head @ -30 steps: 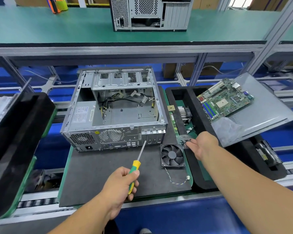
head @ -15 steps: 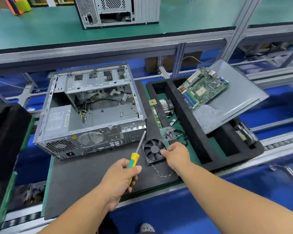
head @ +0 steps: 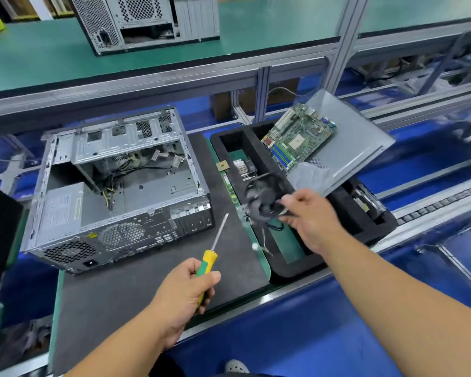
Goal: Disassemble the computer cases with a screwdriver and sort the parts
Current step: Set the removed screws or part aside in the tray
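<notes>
While the opened computer case [head: 114,191] lies on the black mat [head: 147,289], a screwdriver [head: 208,263] is gripped by the left hand [head: 185,295]; a blurred black fan [head: 264,197] is pinched by the right hand [head: 310,219] above the foam tray [head: 297,268], its wire dangling.

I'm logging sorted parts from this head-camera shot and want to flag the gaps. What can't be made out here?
- Case fan gripped by the right hand: motion blur hides its blades and label.
- Part in the foam tray's far right slot: mostly covered by the side panel.
- Power supply label: print too small.
- Screwdriver tip type: too small; left hand covers the lower handle.
</notes>
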The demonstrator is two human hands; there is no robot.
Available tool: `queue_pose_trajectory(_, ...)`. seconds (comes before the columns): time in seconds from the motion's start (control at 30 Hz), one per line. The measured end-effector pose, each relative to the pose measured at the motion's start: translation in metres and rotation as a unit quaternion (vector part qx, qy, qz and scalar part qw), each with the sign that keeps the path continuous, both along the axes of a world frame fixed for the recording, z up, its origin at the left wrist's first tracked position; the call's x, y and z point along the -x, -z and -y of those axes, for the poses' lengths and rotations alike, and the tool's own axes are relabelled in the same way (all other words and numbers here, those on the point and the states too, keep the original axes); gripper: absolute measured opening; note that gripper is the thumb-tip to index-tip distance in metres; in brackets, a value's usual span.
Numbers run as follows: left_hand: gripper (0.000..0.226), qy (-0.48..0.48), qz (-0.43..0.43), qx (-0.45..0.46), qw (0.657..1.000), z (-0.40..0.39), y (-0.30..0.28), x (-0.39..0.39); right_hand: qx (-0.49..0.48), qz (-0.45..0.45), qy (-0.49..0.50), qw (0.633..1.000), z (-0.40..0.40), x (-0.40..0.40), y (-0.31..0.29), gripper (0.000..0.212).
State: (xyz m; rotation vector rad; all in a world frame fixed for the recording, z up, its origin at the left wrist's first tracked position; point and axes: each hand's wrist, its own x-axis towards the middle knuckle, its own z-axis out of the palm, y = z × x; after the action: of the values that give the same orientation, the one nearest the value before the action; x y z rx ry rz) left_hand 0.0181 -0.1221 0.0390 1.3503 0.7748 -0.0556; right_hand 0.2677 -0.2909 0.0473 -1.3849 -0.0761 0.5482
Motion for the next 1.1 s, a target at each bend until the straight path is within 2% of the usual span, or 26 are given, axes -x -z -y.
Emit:
queue_pose_trajectory(0.07,0.020,0.003,0.002,-0.001,1.000,0.001,0.001,0.002,-0.072,-0.005,0.066,0.995,0.019,-0.023,-0.002,0.023)
queue_pose_trajectory(0.1,0.020,0.005,0.004,-0.002,1.000,0.001,0.002,0.002,-0.073,0.008,0.096,0.993,0.028,-0.033,-0.001,0.026)
queue_pose_trajectory(0.17,0.021,0.007,0.010,0.000,1.000,0.002,0.002,0.003,-0.003,0.052,0.138,0.989,0.043,-0.047,0.008,0.031)
queue_pose_trajectory(0.23,0.023,0.005,0.013,0.005,1.000,0.002,-0.001,0.002,0.135,0.105,0.149,0.974,0.050,-0.048,0.022,0.036)
queue_pose_trajectory(0.33,0.030,0.004,0.014,0.015,1.000,0.002,-0.006,0.001,0.332,0.180,0.098,0.921,0.050,-0.036,0.048,0.039)
queue_pose_trajectory(0.43,0.028,0.001,0.013,0.015,1.000,0.001,-0.005,0.002,0.413,0.193,0.007,0.890,0.043,-0.018,0.072,0.038)
queue_pose_trajectory(0.63,0.021,-0.014,0.007,0.009,1.000,-0.008,0.001,0.008,0.574,0.262,-0.124,0.766,0.029,0.004,0.095,0.031)
queue_pose_trajectory(0.7,0.021,-0.022,0.014,-0.003,1.000,-0.014,0.000,0.009,0.596,0.266,-0.132,0.746,0.024,0.001,0.091,0.029)
queue_pose_trajectory(0.83,0.020,-0.051,0.029,-0.008,0.998,-0.027,-0.004,0.014,0.609,0.282,-0.114,0.733,0.025,-0.001,0.081,0.025)
queue_pose_trajectory(0.9,0.021,-0.068,0.037,0.002,0.997,-0.033,-0.006,0.018,0.615,0.320,-0.082,0.716,0.027,0.001,0.075,0.013)
queue_pose_trajectory(0.93,0.022,-0.077,0.044,0.008,0.996,-0.036,-0.007,0.021,0.604,0.333,-0.062,0.721,0.026,0.003,0.070,0.009)
queue_pose_trajectory(1.1,0.024,-0.114,0.088,0.014,0.989,-0.047,-0.024,0.033,0.476,0.344,-0.015,0.809,-0.005,0.011,0.039,0.013)
